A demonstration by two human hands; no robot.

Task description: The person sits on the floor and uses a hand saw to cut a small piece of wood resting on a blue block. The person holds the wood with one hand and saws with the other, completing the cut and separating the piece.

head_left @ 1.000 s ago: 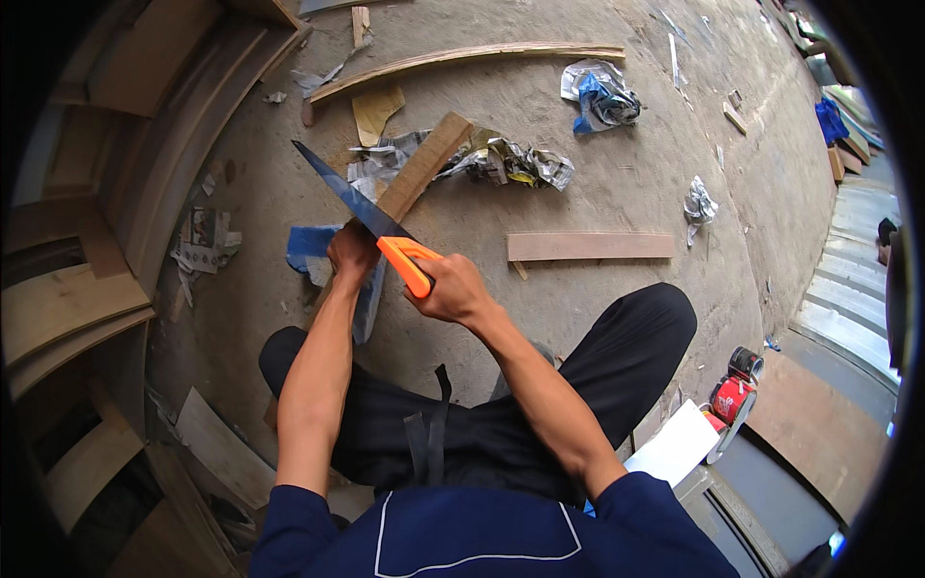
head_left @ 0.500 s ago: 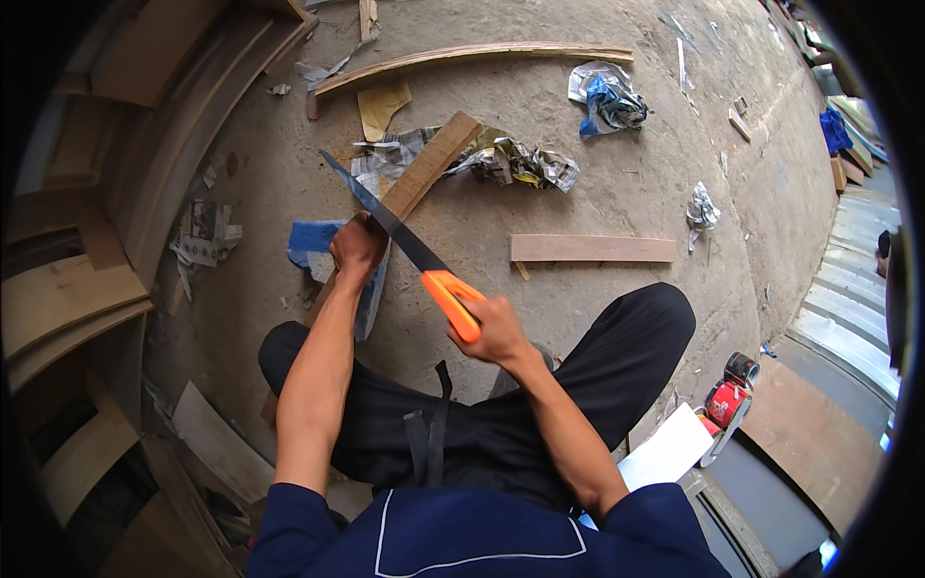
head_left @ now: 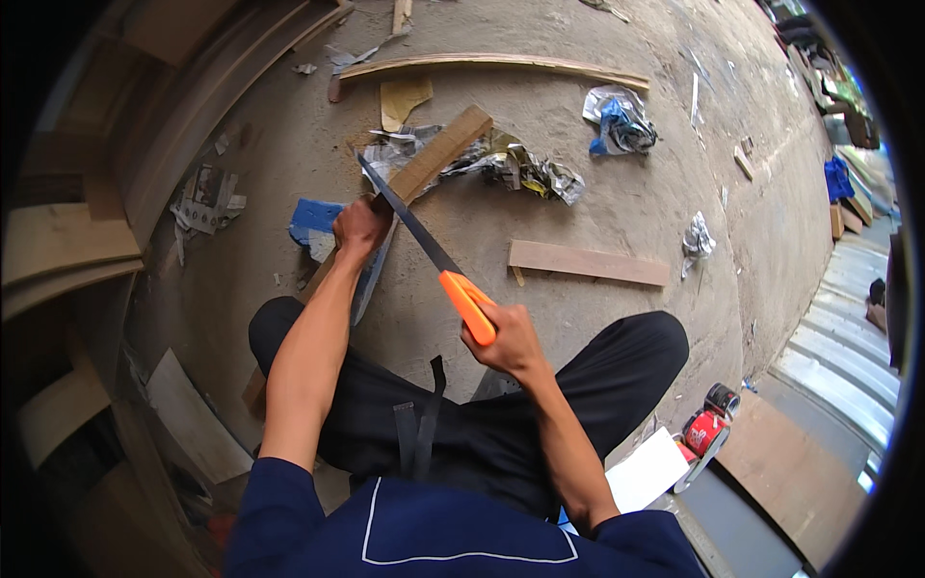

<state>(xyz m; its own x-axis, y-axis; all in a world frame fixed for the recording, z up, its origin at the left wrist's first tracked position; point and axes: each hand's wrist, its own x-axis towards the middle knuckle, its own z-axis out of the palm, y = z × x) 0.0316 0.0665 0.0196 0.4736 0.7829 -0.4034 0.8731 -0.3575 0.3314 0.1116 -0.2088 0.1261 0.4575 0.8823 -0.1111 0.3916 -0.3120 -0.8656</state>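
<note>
My right hand (head_left: 503, 339) is wrapped round the orange handle of a hand saw (head_left: 420, 233). The dark blade slants up to the left and lies across a long wooden board (head_left: 441, 152), just beyond my left hand. Gripping that board, my left hand (head_left: 360, 227) is closed over it close to the blade. The board runs diagonally from the far middle down toward my left knee, partly hidden by my forearm. Beneath it sits a blue-painted support piece (head_left: 314, 222), partly covered, and crumpled newspaper (head_left: 520, 166) lies around its far end.
A short plank (head_left: 588, 263) lies right of the saw. Farther off are a long thin strip of wood (head_left: 501, 62) and a crumpled paper bundle (head_left: 620, 120). Wooden furniture parts (head_left: 67, 241) stand along the left. A red tape dispenser (head_left: 706, 430) sits at my right.
My right hand has drawn the saw back toward me and slightly right, so less of the blade reaches past the board. The left hand still holds the board. The whole view has shifted slightly.
</note>
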